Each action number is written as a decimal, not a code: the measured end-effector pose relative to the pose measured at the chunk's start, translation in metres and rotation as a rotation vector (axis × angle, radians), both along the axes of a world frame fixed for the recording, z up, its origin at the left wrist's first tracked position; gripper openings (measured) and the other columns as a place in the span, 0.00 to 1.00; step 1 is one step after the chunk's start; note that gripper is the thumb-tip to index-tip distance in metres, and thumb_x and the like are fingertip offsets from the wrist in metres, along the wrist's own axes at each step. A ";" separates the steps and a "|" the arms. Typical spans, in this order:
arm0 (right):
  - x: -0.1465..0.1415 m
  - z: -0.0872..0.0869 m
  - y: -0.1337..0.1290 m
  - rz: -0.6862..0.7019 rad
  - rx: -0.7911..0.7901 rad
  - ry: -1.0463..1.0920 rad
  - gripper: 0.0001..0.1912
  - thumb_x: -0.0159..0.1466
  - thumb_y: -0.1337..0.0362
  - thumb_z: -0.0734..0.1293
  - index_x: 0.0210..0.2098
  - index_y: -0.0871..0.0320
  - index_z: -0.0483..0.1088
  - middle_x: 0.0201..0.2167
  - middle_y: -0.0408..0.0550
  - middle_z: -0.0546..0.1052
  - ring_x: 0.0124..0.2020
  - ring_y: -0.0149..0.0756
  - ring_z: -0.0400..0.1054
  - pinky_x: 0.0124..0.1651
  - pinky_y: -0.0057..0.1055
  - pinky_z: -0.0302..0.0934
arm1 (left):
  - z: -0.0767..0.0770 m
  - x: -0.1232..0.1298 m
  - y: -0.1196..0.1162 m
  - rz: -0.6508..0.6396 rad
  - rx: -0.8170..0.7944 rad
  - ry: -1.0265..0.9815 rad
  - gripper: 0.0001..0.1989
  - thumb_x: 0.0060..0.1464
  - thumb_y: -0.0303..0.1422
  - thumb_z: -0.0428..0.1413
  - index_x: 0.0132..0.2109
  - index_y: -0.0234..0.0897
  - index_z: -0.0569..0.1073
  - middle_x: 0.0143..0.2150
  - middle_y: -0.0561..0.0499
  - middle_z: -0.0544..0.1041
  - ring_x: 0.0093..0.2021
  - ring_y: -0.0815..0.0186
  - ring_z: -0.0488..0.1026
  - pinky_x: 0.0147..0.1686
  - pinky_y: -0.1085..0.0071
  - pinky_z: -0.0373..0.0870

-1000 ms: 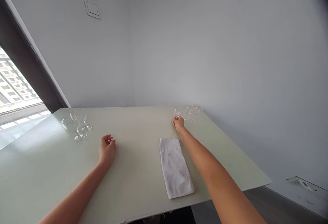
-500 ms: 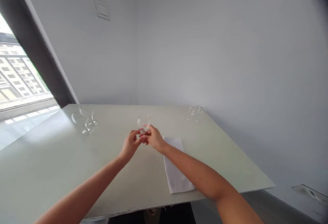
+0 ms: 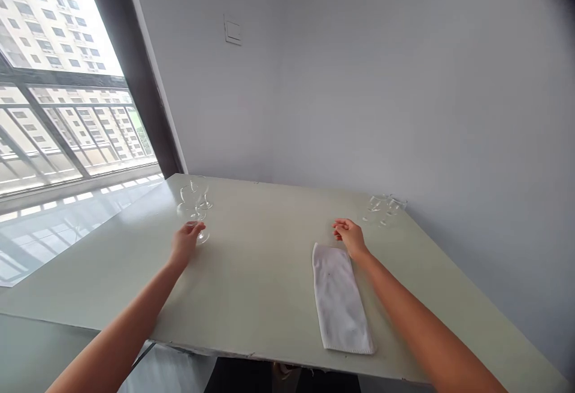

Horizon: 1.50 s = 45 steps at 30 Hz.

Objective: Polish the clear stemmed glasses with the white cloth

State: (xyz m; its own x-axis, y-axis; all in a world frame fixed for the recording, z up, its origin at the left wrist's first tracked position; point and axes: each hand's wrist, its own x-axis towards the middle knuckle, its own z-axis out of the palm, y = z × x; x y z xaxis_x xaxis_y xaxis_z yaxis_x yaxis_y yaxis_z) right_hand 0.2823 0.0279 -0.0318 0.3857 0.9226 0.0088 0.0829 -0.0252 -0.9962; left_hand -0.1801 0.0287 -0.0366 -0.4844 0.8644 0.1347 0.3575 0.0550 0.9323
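Note:
On the left of the table, my left hand (image 3: 185, 242) is closed on a stemmed glass (image 3: 203, 236). The foot of this glass shows just right of my fingers, at the tabletop; its bowl is mostly hidden by the hand. Right behind it stand other stemmed glasses (image 3: 197, 214), clear and upright. My right hand (image 3: 351, 237) is over the right part of the table, its fingers bent but apart, and it holds nothing. Just below that hand lies a folded white cloth (image 3: 340, 303). Small clear stemmed glasses (image 3: 376, 203) stand beyond it, near the far right edge.
The pale table (image 3: 256, 285) has its front edge close to my body. Grey walls (image 3: 359, 81) meet behind it, with a light switch (image 3: 233, 30) on one. A window (image 3: 72, 111) is at the left.
My hands have moved apart from the middle, where both were on one glass. That glass has gone left with my left hand; my right hand has let go and moved right. The view has turned left.

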 end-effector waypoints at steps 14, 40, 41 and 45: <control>0.098 -0.029 0.060 -0.500 -0.030 0.037 0.23 0.46 0.73 0.65 0.41 0.57 0.62 0.37 0.45 0.69 0.21 0.23 0.66 0.21 0.19 0.62 | -0.006 -0.035 0.005 0.189 -0.155 0.261 0.13 0.44 0.39 0.53 0.36 0.37 0.72 0.32 0.49 0.75 0.32 0.60 0.70 0.30 0.67 0.62; -0.122 0.051 -0.051 0.514 0.235 -0.218 0.20 0.53 0.64 0.64 0.46 0.57 0.65 0.32 0.46 0.74 0.28 0.31 0.67 0.30 0.28 0.64 | 0.059 0.146 -0.080 -0.538 0.220 0.071 0.14 0.48 0.35 0.53 0.43 0.39 0.70 0.43 0.49 0.68 0.28 0.73 0.63 0.30 0.75 0.64; -0.135 0.056 -0.065 0.586 0.262 -0.249 0.20 0.54 0.65 0.63 0.48 0.55 0.64 0.33 0.46 0.74 0.30 0.32 0.67 0.33 0.29 0.64 | 0.059 0.161 -0.086 -0.604 0.185 0.032 0.16 0.47 0.37 0.54 0.45 0.39 0.71 0.43 0.48 0.69 0.29 0.72 0.64 0.30 0.75 0.64; -0.159 0.066 -0.101 0.696 0.370 -0.431 0.21 0.59 0.68 0.58 0.52 0.50 0.61 0.37 0.45 0.74 0.31 0.30 0.67 0.38 0.31 0.64 | 0.058 0.183 -0.104 -0.619 0.164 -0.100 0.14 0.51 0.41 0.51 0.39 0.37 0.73 0.37 0.49 0.72 0.37 0.67 0.68 0.36 0.74 0.65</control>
State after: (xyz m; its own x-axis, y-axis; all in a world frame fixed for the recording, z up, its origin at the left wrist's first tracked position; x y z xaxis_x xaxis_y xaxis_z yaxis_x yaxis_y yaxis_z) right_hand 0.1231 -0.0727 0.0340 -0.3654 0.8556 0.3666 0.3281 0.4870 -0.8094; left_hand 0.0027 -0.0753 0.0211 0.0800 0.9597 0.2693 0.1887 -0.2798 0.9413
